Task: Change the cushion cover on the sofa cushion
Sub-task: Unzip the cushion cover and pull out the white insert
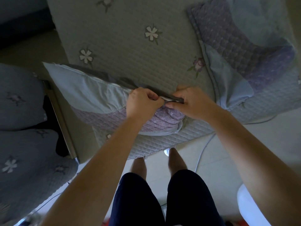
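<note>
Left hand (143,103) and right hand (193,101) are both pinching the dark grey zip edge (175,100), so you're mid-swap at best.
Your pale blue and lilac quilted cushion cover (91,95) lies stuffed on the front of the grey-green flowered quilted sofa seat (122,46). Can't tell if the zip's opening or closing, and fabric's bunched under your right hand. A second lilac and blue quilted cover (228,51) waits just right, grey-blue flowered cushions (19,98) crowd your left, and there's a white cable (203,147) by your feet.
</note>
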Motion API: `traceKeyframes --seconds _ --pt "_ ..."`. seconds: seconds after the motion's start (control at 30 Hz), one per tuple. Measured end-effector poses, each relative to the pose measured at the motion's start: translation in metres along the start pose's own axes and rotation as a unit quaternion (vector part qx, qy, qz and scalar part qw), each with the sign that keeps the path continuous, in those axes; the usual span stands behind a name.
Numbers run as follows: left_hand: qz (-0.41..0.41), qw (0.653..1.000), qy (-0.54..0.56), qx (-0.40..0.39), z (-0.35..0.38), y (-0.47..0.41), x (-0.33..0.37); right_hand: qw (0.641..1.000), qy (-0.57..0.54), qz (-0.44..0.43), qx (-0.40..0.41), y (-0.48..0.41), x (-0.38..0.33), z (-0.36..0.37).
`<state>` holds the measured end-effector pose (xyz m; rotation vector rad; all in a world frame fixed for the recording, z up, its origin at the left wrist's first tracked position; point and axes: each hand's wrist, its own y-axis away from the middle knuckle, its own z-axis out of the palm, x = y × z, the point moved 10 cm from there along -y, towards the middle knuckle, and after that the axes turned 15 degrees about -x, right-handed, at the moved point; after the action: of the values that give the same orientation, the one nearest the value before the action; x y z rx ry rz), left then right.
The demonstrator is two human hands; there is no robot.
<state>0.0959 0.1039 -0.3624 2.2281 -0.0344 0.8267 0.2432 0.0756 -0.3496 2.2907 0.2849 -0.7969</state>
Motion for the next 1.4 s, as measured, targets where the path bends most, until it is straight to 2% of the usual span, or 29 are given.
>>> traceKeyframes --seconds 0.37,0.57,0.67,0.77,0.9,1.17,1.4 --pt "-0.044 0.996 0.043 0.057 -0.028 -0.007 -0.03 1.0 -0.017 0.011 0.007 0.0 0.011 -0.005" --pt "-0.016 0.996 0.052 0.076 -0.039 -0.003 -0.031 0.991 0.088 0.097 0.024 -0.004 0.016 -0.014" --pt "0.001 0.997 0.061 0.055 -0.038 -0.004 -0.032 0.99 0.125 0.056 0.034 -0.019 -0.012 -0.017" --pt "0.01 0.997 0.06 0.05 -0.038 -0.007 -0.033 0.992 0.124 0.033 0.003 -0.042 -0.029 -0.004" --pt "0.025 0.994 0.068 0.08 -0.04 -0.01 -0.033 0.994 0.103 0.032 -0.003 -0.053 -0.024 0.003" --pt "0.054 0.99 0.053 0.123 -0.032 -0.003 -0.027 0.997 0.06 -0.024 0.04 -0.038 -0.028 0.004" --pt "-0.002 0.993 0.054 0.101 -0.044 -0.008 -0.043 0.995 0.042 -0.046 0.072 -0.025 -0.029 0.003"
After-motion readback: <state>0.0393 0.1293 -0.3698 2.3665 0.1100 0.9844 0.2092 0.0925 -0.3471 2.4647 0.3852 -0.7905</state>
